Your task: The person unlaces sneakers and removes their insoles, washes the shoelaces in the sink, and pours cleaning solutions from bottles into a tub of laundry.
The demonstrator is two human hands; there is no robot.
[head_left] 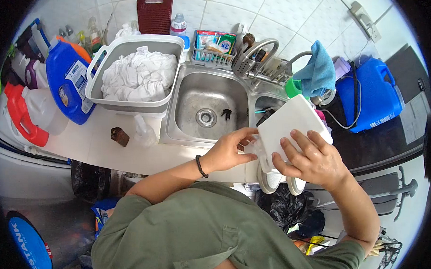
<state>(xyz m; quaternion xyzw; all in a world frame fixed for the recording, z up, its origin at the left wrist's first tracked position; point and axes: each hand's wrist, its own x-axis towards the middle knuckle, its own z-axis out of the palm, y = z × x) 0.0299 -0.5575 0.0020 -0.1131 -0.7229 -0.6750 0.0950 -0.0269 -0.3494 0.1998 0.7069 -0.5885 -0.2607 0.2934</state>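
A white flat rectangular plastic box (296,125) is held up in front of me, tilted, over the right front edge of the sink counter. Its lower left edge looks translucent and shiny. My right hand (312,159) grips it from the near side, fingers spread across its face. At that translucent edge, my left hand (231,149) pinches with thumb and fingers; the exact contact is partly hidden. A dark braided bracelet (201,166) circles my left wrist. Left of the box is the steel sink (190,105), with a small black object (226,114) near its drain.
A grey-white tub (131,103) of white cloth (141,75) stands left of the sink. Blue (68,82) and red-handled (26,116) jugs are further left. A blue cloth (317,69) hangs over the faucet. At the right stands a blue jerrycan (371,95).
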